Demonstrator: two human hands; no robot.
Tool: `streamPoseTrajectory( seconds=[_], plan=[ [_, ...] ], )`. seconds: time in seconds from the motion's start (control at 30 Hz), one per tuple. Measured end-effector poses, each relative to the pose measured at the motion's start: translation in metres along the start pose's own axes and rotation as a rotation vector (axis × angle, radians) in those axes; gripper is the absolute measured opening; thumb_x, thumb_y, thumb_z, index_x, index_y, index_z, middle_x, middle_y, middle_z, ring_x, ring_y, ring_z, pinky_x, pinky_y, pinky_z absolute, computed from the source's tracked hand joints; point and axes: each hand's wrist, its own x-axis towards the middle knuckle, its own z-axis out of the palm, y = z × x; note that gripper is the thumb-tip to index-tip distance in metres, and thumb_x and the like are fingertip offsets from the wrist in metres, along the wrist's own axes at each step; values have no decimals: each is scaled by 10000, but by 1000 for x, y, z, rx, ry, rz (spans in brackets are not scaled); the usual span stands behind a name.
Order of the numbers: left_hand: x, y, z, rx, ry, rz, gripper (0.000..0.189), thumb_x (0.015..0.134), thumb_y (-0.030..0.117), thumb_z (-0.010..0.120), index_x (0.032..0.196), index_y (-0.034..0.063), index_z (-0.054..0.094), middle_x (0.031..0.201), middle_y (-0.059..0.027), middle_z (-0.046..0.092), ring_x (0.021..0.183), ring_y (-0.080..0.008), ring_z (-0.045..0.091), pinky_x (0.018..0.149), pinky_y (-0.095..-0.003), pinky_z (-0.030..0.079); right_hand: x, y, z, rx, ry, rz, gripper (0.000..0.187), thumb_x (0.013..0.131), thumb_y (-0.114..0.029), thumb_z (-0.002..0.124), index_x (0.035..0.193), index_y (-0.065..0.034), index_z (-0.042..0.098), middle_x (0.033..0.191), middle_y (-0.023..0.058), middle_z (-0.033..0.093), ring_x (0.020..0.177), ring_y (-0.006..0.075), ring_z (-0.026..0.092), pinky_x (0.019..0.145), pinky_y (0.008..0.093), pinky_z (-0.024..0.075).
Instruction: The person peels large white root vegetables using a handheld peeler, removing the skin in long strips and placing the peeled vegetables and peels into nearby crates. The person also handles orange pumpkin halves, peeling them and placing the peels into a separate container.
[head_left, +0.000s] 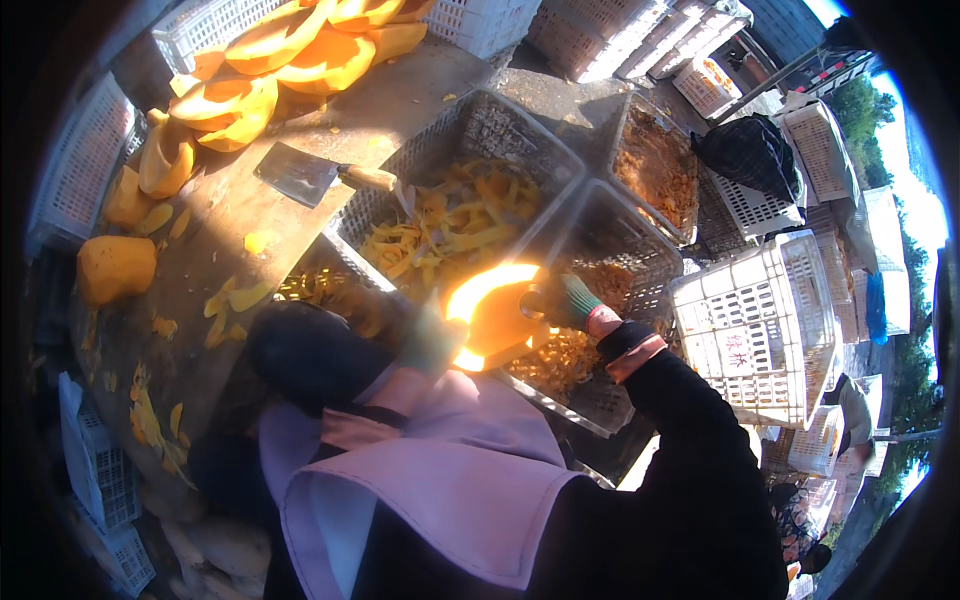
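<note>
A cut piece of peeled orange pumpkin (495, 315), glaring in sunlight, is held over the crates before me. My left hand (431, 337), gloved and blurred, grips its left side. At its right side my right hand (566, 300), in a grey and green glove, holds a small round metal tool (532, 302), perhaps a scraper; its handle is hidden in the fist. Beneath and beyond the hands, one plastic crate (480, 105) holds yellow peel strips (457, 217), and another (660, 262) holds stringy orange pulp (559, 360).
A cleaver (300, 174) lies on the wooden table (315, 135) at left, near hollowed pumpkin pieces (322, 60) and an uncut-looking peeled chunk (116, 268). A further crate of pulp (652, 165) and stacked white crates (739, 337) stand at right. A person (855, 412) is at far right.
</note>
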Motion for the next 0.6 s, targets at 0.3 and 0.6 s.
streamPoseTrajectory(
  seconds=[0.3,0.6],
  plan=[
    [17,-19,1,9,-152,-166,433,733,256,766,985,-77,653,912,-242,712,869,-332,709,760,-400,557,-11,-28,-54,-13,126,271,442,912,-497,604,919,-67,705,827,210,684,813,397,680,709,463,522],
    [21,-34,7,-31,-112,-177,468,740,259,776,982,-115,633,881,-232,698,826,-273,694,725,-383,547,23,-86,41,57,152,-139,378,917,-456,639,1008,-97,716,905,171,717,848,371,689,735,450,521]
  ],
)
